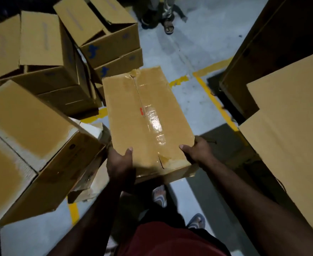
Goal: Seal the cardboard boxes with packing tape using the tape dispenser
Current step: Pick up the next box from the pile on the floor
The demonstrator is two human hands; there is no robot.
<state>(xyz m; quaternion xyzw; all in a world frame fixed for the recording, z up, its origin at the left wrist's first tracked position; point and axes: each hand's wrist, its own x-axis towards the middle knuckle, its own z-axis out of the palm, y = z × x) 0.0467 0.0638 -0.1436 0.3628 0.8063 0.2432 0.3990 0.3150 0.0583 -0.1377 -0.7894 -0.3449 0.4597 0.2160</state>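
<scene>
The left hand (pixel 119 163) and right hand (pixel 198 150) grip the near end of a box (pixel 124 108) already taped along its seam; open boxes (pixel 113 47) left of it seem unsealed.

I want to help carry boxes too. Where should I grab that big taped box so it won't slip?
Grip the taped box by its two long sides near the closest end, one hand from each side, like the left hand and right hand here. Its top is flat with nothing to hook, so thumbs go over the top edges and fingers probably wrap underneath, hidden.
</scene>
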